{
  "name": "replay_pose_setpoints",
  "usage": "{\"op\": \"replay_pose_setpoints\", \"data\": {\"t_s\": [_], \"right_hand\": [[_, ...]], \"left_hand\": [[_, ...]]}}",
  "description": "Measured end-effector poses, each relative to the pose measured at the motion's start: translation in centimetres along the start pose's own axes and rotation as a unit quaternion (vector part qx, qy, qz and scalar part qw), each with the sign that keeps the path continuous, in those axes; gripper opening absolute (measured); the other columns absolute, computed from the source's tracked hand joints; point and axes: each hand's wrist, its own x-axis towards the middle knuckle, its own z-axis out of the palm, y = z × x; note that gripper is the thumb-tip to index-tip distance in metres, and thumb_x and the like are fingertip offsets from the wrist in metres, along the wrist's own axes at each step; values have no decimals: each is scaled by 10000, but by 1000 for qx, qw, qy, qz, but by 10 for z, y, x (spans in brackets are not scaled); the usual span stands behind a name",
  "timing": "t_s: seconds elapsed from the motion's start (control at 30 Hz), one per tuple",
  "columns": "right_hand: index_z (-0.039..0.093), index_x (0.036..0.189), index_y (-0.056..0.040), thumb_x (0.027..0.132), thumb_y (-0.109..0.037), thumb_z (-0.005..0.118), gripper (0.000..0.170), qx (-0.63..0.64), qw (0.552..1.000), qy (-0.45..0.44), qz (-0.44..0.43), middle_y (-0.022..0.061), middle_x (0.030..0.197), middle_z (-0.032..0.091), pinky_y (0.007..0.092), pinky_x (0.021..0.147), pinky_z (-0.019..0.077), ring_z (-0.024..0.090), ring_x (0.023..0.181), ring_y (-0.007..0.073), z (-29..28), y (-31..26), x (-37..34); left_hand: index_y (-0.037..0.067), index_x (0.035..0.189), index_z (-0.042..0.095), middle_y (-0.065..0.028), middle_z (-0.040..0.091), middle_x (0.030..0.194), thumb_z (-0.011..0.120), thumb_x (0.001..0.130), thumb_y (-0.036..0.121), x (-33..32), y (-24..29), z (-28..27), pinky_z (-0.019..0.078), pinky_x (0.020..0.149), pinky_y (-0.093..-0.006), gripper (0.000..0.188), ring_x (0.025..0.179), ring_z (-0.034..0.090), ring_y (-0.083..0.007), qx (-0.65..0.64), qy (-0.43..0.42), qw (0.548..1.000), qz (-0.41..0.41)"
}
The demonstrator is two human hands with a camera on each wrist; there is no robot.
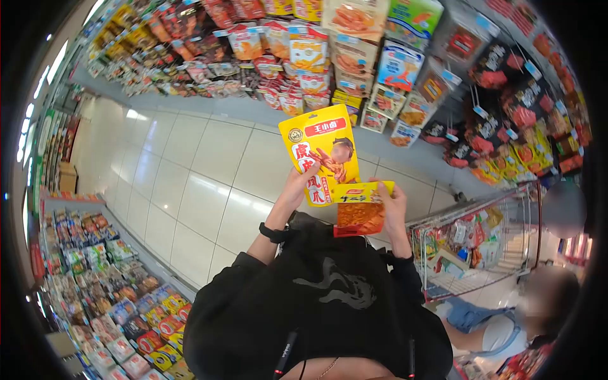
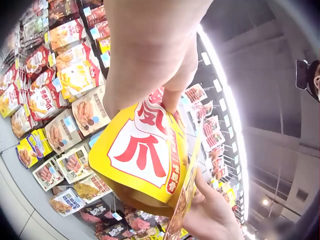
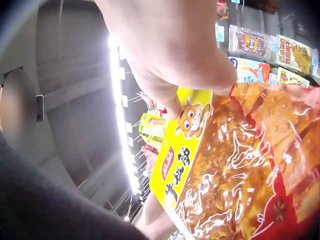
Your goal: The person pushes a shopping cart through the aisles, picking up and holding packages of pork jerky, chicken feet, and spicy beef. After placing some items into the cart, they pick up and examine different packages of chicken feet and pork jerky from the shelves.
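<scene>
A large yellow snack pouch [image 1: 329, 149] with red and white lettering is gripped at its left edge by the left hand [image 1: 295, 187]. At the pouch's lower right, the right hand [image 1: 394, 209] pinches the yellow header of a smaller packet [image 1: 360, 218] with a clear, orange-red lower part. The small packet's header overlaps the pouch's lower edge. In the left wrist view the left hand [image 2: 152, 55] has its thumb and fingers about the yellow pouch [image 2: 145, 155]. The right wrist view shows the right hand [image 3: 170, 55] holding the glossy packet [image 3: 240, 165] by its header.
Hanging snack packets [image 1: 310, 50] fill the rack in front. A wire shopping cart [image 1: 475, 253] with goods stands at the right, beside a person in blue and white [image 1: 491, 326]. Packaged goods [image 1: 120, 304] line a low shelf at the left. Tiled floor [image 1: 196, 190] lies between.
</scene>
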Motion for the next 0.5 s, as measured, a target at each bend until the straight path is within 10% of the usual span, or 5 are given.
{"op": "replay_pose_setpoints", "data": {"t_s": [0.5], "right_hand": [[626,1015,6,964,-178,605,192,-100,992,30,-64,16,900,660,239,693,480,590,767,61,135,64,-6]], "left_hand": [[57,1198,558,-50,655,1126,617,945,171,-89,112,-199,521,834,-297,284,989,644,-138,-23,170,972,161]]}}
